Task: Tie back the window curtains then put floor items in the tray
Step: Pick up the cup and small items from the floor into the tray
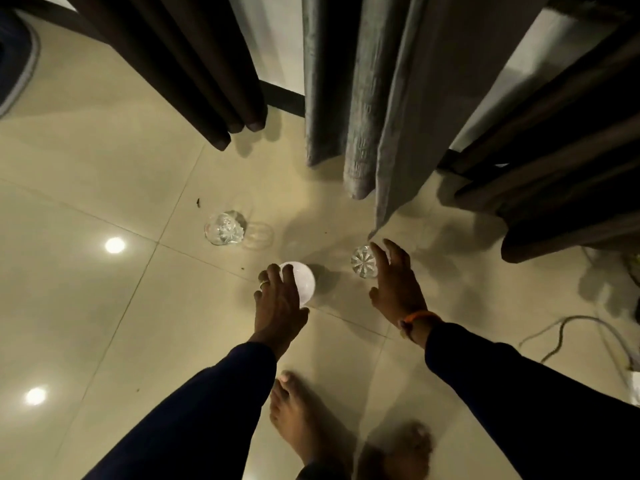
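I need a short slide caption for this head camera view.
Left hand on white bowl, right hand reaching for cut glass on tiled floor.

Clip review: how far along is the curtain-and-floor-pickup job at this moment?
Curtains: the grey curtain hangs loose to the floor, no tie visible. Pickup is under way: the left hand rests its fingers over the white bowl, the right hand reaches around a cut glass. Another glass sits untouched on the floor. No tray is in view.
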